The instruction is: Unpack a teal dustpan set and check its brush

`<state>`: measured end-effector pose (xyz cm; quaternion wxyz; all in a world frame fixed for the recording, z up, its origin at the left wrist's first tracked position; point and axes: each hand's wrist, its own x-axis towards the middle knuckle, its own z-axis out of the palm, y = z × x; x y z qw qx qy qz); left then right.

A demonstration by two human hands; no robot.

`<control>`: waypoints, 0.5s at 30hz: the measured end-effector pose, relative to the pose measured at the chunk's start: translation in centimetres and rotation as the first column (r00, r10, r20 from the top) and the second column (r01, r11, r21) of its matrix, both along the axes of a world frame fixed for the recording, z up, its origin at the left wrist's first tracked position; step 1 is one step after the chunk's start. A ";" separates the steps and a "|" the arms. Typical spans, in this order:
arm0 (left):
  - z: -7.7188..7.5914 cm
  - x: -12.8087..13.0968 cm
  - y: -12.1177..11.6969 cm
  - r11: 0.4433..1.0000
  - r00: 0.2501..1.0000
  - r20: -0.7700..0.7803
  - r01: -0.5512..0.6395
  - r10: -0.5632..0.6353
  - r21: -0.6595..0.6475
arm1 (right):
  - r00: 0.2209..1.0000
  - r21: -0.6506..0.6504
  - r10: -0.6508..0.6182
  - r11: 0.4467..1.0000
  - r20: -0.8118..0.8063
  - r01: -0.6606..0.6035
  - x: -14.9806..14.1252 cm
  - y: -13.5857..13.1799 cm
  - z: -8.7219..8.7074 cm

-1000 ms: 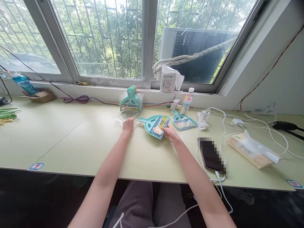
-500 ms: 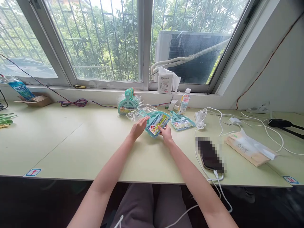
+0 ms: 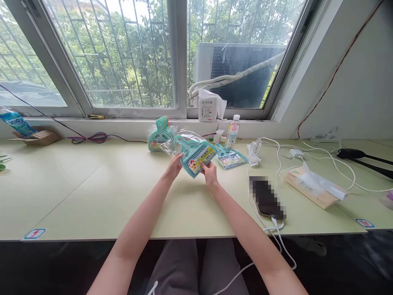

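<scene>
A teal mini dustpan and brush set (image 3: 197, 155) with a yellow label is held tilted just above the table, a clear plastic bag crumpled at its handle end. My left hand (image 3: 175, 166) grips its left edge, thumb and fingers closed. On the lower right, my right hand (image 3: 210, 173) pinches the set with the thumb over the label. Just right of it lies another bagged dustpan set (image 3: 231, 158), flat on the table. Behind my left hand, several more dustpans (image 3: 161, 135) stand stacked upright in clear wrapping by the window sill.
A drink bottle (image 3: 232, 132) and a white tissue box (image 3: 208, 107) are at the back. To the right lie a phone (image 3: 267, 198) with white cables, a tissue pack (image 3: 313, 186) and a black strap-like object (image 3: 353, 154). A blue bag (image 3: 19, 123) rests in a cardboard box (image 3: 43, 137).
The held dustpan set has been raised slightly and turned more toward me. My left hand has shifted from its top surface to gripping its left edge. The view has swung slightly right.
</scene>
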<state>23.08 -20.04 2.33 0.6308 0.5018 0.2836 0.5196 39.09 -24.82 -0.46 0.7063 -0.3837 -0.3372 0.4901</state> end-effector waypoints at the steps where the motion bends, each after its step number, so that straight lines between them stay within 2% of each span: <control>1: -0.4 0.5 -0.2 0.999 0.999 0.013 0.036 -0.036 -0.019 | 1.000 0.002 -0.002 1.000 -0.012 0.002 0.0 0.0 0.0; 4: -1.2 1.7 -1.0 0.984 0.986 0.019 0.166 -0.165 -0.066 | 0.998 -0.007 -0.022 1.000 -0.056 0.022 0.0 0.1 0.0; 6: -1.3 2.1 -1.5 0.970 0.972 0.008 0.237 -0.237 -0.049 | 0.995 -0.012 -0.048 0.999 -0.090 0.047 0.0 0.0 0.2; 10: -1.4 2.9 -2.4 0.952 0.950 -0.064 0.307 -0.307 -0.005 | 0.984 -0.014 -0.107 0.994 -0.139 0.107 0.4 0.0 0.5; 15: -1.7 4.5 -3.6 0.909 0.904 -0.098 0.412 -0.416 -0.055 | 0.980 -0.002 -0.174 0.985 -0.100 0.175 1.1 0.2 0.6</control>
